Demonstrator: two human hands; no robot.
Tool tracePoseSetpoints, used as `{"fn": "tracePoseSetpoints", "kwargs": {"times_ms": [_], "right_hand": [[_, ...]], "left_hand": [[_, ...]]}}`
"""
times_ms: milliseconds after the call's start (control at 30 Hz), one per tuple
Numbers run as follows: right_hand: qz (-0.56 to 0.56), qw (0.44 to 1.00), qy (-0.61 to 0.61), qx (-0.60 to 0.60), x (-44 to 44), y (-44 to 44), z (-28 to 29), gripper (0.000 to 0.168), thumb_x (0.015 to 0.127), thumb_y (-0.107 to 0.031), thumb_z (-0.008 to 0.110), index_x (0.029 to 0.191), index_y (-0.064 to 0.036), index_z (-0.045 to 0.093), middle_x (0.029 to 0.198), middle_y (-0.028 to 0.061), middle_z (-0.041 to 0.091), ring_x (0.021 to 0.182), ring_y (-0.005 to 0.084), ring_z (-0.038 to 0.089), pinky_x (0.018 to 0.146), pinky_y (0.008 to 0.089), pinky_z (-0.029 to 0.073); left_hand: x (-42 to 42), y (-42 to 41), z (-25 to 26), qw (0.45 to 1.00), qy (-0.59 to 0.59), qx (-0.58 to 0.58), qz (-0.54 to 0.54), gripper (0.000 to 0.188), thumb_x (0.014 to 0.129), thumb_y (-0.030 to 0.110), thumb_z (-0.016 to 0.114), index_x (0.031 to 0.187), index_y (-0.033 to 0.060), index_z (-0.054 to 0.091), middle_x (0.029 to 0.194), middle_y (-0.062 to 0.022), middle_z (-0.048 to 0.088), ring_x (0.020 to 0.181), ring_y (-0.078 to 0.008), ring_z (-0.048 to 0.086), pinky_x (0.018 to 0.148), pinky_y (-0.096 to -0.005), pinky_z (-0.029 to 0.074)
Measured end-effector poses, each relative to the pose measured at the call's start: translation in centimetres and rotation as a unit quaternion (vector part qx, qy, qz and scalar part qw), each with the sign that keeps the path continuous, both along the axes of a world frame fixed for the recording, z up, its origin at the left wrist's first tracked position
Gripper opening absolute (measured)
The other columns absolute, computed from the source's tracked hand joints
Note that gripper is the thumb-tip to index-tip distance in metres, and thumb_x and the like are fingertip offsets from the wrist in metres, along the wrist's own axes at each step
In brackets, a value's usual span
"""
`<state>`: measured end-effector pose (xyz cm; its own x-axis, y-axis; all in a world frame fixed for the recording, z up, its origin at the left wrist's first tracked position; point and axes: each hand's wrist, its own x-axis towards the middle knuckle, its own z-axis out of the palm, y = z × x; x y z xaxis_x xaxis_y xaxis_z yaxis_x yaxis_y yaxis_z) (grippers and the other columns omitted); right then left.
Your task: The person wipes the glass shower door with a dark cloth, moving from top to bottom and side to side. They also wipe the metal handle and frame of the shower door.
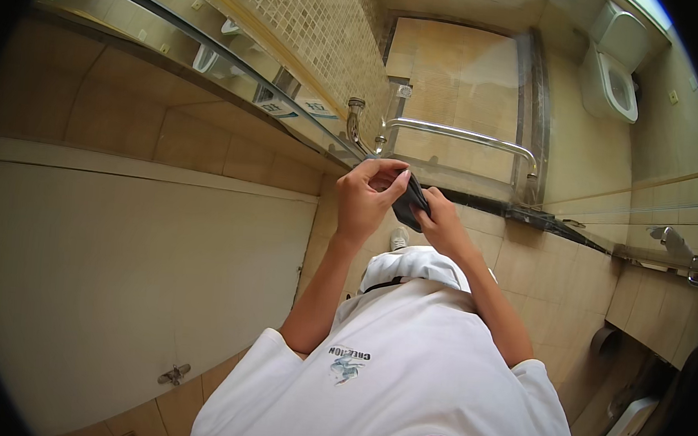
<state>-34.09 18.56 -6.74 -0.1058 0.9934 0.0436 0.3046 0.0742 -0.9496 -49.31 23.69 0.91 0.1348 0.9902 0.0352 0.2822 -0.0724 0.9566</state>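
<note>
A dark, flat item with layered edges, apparently a folded wallet [410, 209], is held in front of my waist. My right hand [445, 224] grips its right side, with the thumb over the near face. At its upper end, my left hand [368, 190] brings thumb and fingertips together on the edge. The left fingers hide that corner, and whatever is inside the wallet cannot be seen. Just beyond my hands is the chrome handle [463, 132] of a glass door.
A white door [129, 280] with a metal knob [174, 374] is at left. Behind the glass, a dark stone sill [524, 215] borders a tiled shower floor [460, 61]. A white toilet [617, 85] stands far right. A chrome faucet [670, 239] is at the right edge.
</note>
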Motion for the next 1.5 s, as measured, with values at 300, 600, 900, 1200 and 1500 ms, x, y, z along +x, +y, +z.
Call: {"fn": "tracePoseSetpoints", "kwargs": {"times_ms": [300,600,900,1200,1500], "right_hand": [[0.105,0.902,0.344,-0.239,0.6,-0.9,-1.6,0.034,0.098,-0.025,0.058,0.116,0.003,0.061,0.095,-0.0035,0.059,0.087,0.0061,0.049,0.08,0.0234,0.043],[0.187,0.922,0.198,-0.275,-0.5,0.2,-1.1,0.026,0.095,-0.025,0.063,0.1,0.0,0.066,0.076,-0.0078,0.053,0.068,0.004,0.042,0.056,0.0242,0.034],[0.096,0.935,0.25,-0.232,-4.2,1.5,0.5,0.032,0.096,-0.02,0.06,0.122,-0.001,0.059,0.102,-0.0016,0.066,0.09,0.0048,0.057,0.08,0.0233,0.048],[-0.113,0.94,0.26,-0.188,-0.7,-0.1,-1.6,0.041,0.1,-0.035,0.048,0.124,-0.002,0.055,0.109,0.0137,0.068,0.097,0.0206,0.068,0.086,0.0316,0.053],[-0.063,0.944,0.252,-0.205,-2.1,-2.9,-2.0,0.041,0.103,-0.033,0.043,0.118,0.001,0.059,0.104,0.0139,0.067,0.095,0.0218,0.067,0.088,0.0319,0.052]], "left_hand": [[-7.5,-1.0,-10.5,0.839,-0.432,-0.295,-0.148,0.071,0.082,0.044,0.071,0.134,0.0024,0.047,0.138,-0.0114,0.049,0.127,-0.0173,0.047,0.102,-0.0339,0.042],[-10.4,0.3,-13.1,0.718,-0.505,-0.415,-0.24,0.05,0.089,0.016,0.061,0.133,-0.0026,0.048,0.13,-0.0163,0.056,0.117,-0.0269,0.057,0.102,-0.0425,0.045],[-12.0,2.7,-8.6,0.785,-0.415,-0.442,-0.128,0.038,0.09,0.014,0.064,0.125,0.0016,0.055,0.124,-0.0088,0.06,0.112,-0.0225,0.06,0.099,-0.039,0.047],[-10.5,9.1,-5.5,0.966,-0.187,0.077,0.158,0.066,0.095,0.027,0.058,0.144,-0.005,0.028,0.147,-0.0219,0.035,0.134,-0.0285,0.037,0.11,-0.0367,0.028],[-1.2,9.5,-9.0,0.903,0.268,0.332,0.052,0.069,0.075,-0.008,0.053,0.142,-0.0055,0.033,0.149,-0.036,0.014,0.137,-0.0565,0.014,0.112,-0.0589,0.017]]}}
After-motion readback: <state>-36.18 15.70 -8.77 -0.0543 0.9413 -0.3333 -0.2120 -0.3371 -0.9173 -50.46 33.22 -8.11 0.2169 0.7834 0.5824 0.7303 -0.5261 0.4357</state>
